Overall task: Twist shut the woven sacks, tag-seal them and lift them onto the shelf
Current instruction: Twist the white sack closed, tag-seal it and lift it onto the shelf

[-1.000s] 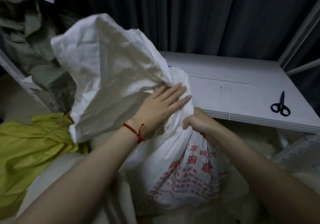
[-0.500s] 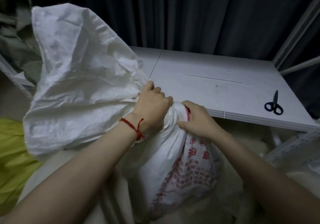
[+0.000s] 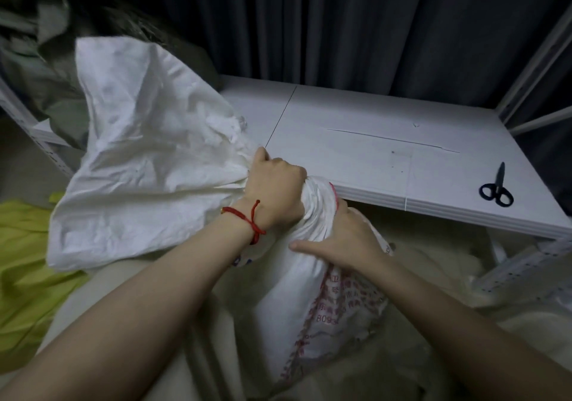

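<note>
Against the front edge of the white shelf (image 3: 371, 140), the left hand (image 3: 275, 190) clenches the gathered neck of the woven sack (image 3: 325, 307); the right hand (image 3: 343, 239) clasps it just below. Slack cloth trails left, with the filled body toward the viewer.

The left hand (image 3: 275, 188) grips the white woven sack (image 3: 312, 283) at its gathered neck; the right hand (image 3: 346, 239) clasps just below it. Scissors (image 3: 496, 190) lie on the shelf (image 3: 371, 140), well right of both.
</note>
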